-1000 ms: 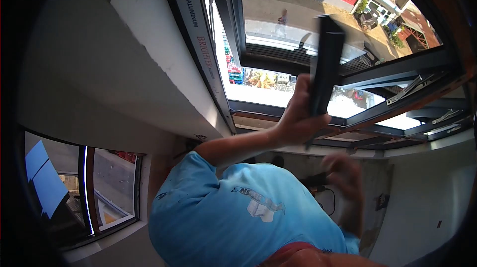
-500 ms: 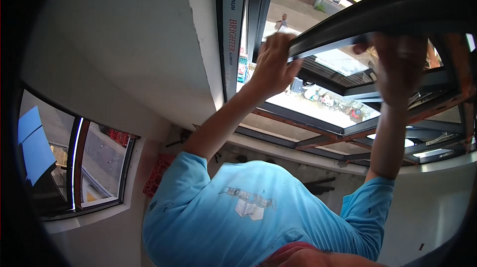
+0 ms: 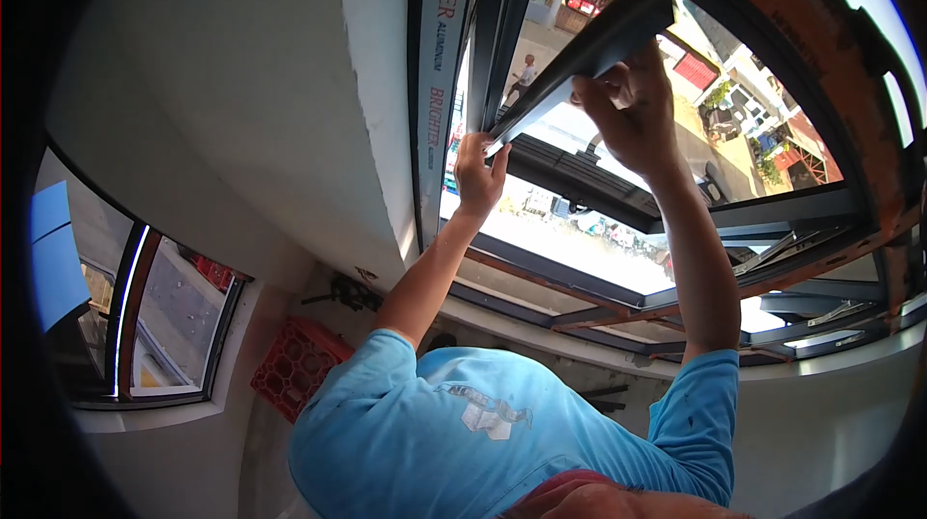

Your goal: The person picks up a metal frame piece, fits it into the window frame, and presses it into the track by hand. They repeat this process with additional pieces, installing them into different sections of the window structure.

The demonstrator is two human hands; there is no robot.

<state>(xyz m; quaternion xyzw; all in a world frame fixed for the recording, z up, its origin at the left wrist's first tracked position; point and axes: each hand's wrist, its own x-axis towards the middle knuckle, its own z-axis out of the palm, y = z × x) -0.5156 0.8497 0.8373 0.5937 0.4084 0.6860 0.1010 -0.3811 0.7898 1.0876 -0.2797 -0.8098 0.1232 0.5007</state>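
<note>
A dark aluminum bar [image 3: 577, 54] slants up to the right across the window opening. Its lower left end is in my left hand [image 3: 478, 176], whose thumb and fingers pinch it close to the window's left jamb. Farther up the bar, my right hand [image 3: 637, 118] grips it from below, with part of its fingers hidden behind the bar. Around the opening runs the dark window frame [image 3: 570, 273]. Along the left jamb is a pale protective strip [image 3: 439, 65] printed with "BRIGHTER ALUMINUM".
Metal stay arms [image 3: 777, 251] show at the lower right of the window. A red plastic crate [image 3: 299, 364] stands below at left, near a second window [image 3: 188, 316]. Outside, a person [image 3: 524, 75] is on the street.
The bar has moved left and away from me, and now tilts more steeply. My left hand has lowered to its end; my right hand has shifted left along with it.
</note>
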